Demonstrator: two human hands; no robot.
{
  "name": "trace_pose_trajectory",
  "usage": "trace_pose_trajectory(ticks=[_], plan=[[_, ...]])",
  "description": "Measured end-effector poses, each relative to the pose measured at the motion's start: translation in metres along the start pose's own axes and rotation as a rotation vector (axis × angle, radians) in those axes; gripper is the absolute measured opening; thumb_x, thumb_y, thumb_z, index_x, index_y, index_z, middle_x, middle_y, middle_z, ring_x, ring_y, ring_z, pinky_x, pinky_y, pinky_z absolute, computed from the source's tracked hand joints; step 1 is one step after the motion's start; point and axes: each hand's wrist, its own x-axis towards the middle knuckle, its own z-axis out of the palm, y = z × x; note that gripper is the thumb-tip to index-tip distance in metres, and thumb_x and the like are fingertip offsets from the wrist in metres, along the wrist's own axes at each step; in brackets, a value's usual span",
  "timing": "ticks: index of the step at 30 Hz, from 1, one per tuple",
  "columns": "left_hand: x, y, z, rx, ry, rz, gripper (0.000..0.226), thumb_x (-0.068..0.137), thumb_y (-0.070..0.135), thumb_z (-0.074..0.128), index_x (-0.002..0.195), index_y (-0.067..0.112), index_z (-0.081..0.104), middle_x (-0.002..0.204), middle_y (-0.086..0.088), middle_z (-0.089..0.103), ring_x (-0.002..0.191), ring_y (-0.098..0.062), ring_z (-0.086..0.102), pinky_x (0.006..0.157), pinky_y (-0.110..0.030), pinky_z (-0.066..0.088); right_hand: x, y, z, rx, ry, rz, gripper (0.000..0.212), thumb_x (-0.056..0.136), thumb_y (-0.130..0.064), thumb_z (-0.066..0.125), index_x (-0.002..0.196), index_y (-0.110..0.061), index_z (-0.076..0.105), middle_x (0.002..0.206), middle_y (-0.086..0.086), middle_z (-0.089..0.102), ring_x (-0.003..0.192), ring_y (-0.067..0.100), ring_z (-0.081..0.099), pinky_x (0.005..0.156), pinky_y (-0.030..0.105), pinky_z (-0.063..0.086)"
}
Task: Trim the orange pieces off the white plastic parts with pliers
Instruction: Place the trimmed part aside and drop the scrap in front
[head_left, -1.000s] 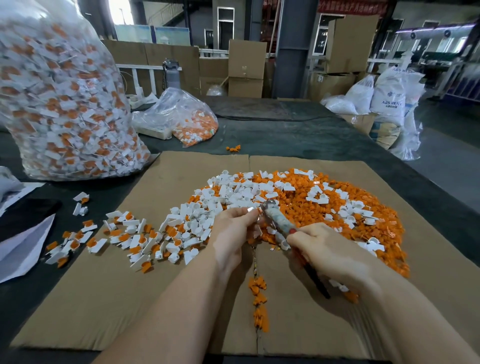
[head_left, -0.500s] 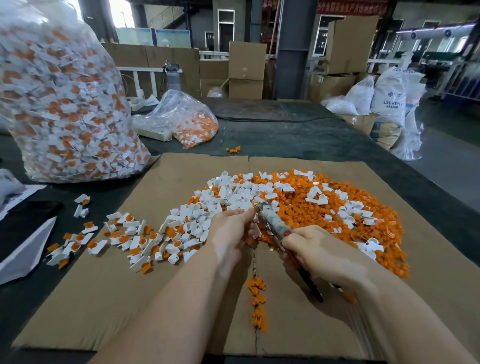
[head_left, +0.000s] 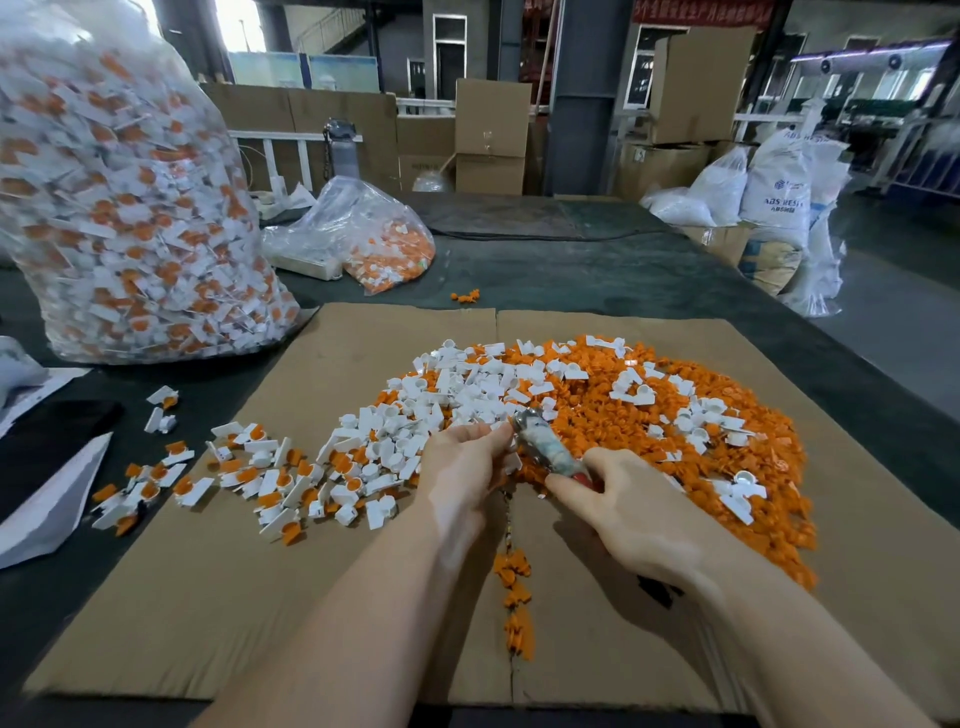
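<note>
My right hand (head_left: 623, 509) grips the pliers (head_left: 543, 447), whose jaws point up and left toward my left hand (head_left: 467, 462). My left fingertips pinch a small part at the jaws; the part itself is mostly hidden. Behind the hands lies a heap of cut orange pieces (head_left: 675, 415) mixed with trimmed white parts (head_left: 467, 384). Untrimmed white-and-orange parts (head_left: 270, 478) are scattered to the left. All of this sits on flat cardboard (head_left: 208, 597).
A big clear bag of untrimmed parts (head_left: 124, 208) stands at the far left. A smaller bag (head_left: 374, 239) lies behind the cardboard. White paper (head_left: 47, 499) lies at the left edge. A line of orange scraps (head_left: 514, 597) runs along the cardboard seam. Boxes and sacks (head_left: 774, 192) stand beyond the table.
Both hands have shifted slightly up and away over the cardboard, with the pliers still at the left fingertips. The piles look the same.
</note>
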Motion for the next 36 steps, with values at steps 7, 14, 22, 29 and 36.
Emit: trace_pose_trajectory(ticks=[7, 14, 22, 29, 36], plan=[[-0.008, -0.007, -0.011, 0.191, -0.035, 0.157, 0.011, 0.092, 0.010, 0.058, 0.089, 0.000, 0.061, 0.063, -0.008, 0.060, 0.051, -0.011, 0.051, 0.044, -0.016, 0.042, 0.014, 0.024, 0.000, -0.053, 0.289, 0.065, 0.040, 0.082, -0.057, 0.056, 0.093, -0.020, 0.050, 0.087, -0.005, 0.052, 0.076, 0.012, 0.050, 0.058, 0.024, 0.036], [-0.004, -0.017, -0.012, 0.507, -0.046, 0.350, 0.021, 0.095, 0.012, 0.054, 0.108, 0.010, 0.069, 0.069, 0.001, 0.063, 0.060, -0.006, 0.055, 0.058, -0.015, 0.046, 0.038, 0.049, 0.003, -0.505, 0.404, 0.137, 0.052, 0.083, -0.062, 0.051, 0.110, -0.017, 0.052, 0.112, 0.001, 0.057, 0.107, 0.019, 0.051, 0.088, 0.032, 0.042], [0.000, -0.022, -0.013, 0.630, -0.027, 0.417, 0.014, 0.092, 0.015, 0.058, 0.098, 0.016, 0.070, 0.076, 0.000, 0.068, 0.064, -0.010, 0.061, 0.075, -0.032, 0.055, 0.031, 0.036, 0.018, -0.467, 0.549, -0.156, 0.039, 0.088, -0.042, 0.056, 0.121, -0.020, 0.058, 0.118, 0.003, 0.058, 0.112, 0.021, 0.051, 0.096, 0.039, 0.036], [-0.001, -0.025, -0.016, 0.787, 0.001, 0.522, 0.011, 0.090, 0.021, 0.061, 0.093, 0.019, 0.071, 0.086, 0.009, 0.066, 0.091, -0.014, 0.063, 0.078, -0.019, 0.045, 0.020, 0.022, 0.048, -0.074, 0.573, -0.508, 0.012, 0.082, -0.011, 0.070, 0.093, -0.007, 0.071, 0.088, 0.005, 0.065, 0.085, 0.021, 0.060, 0.077, 0.036, 0.051], [-0.008, -0.027, -0.021, 0.836, 0.132, 0.565, 0.018, 0.094, 0.022, 0.055, 0.104, 0.020, 0.069, 0.098, 0.011, 0.063, 0.092, -0.004, 0.053, 0.065, 0.000, 0.032, 0.019, 0.026, 0.048, -0.072, 0.664, -0.437, 0.005, 0.083, -0.008, 0.067, 0.086, -0.005, 0.069, 0.082, 0.005, 0.064, 0.081, 0.017, 0.057, 0.079, 0.015, 0.035]])
